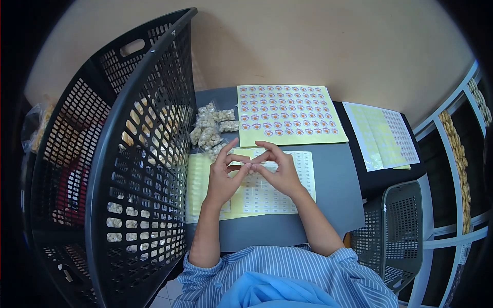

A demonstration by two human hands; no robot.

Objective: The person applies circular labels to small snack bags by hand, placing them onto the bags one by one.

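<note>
My left hand [226, 173] and my right hand [280, 169] meet above a sheet of small printed labels [303, 179], thumbs and fingertips pinched together. Between them is a small clear packet whose details are mostly hidden by my fingers. Several clear bags of pale pieces [206, 128] lie in a pile just beyond my left hand. Behind my hands is a yellow sheet of round orange-and-red stickers [287, 110]. The label sheet lies on a grey tabletop [336, 179].
A tall dark basket [138, 66] holding bagged goods stands at the left. More label sheets [382, 136] lie on a black surface at the right. Below them is a green-grey basket [403, 226], beside a light metal rack [447, 154]. A beige wall [308, 46] rises behind the table.
</note>
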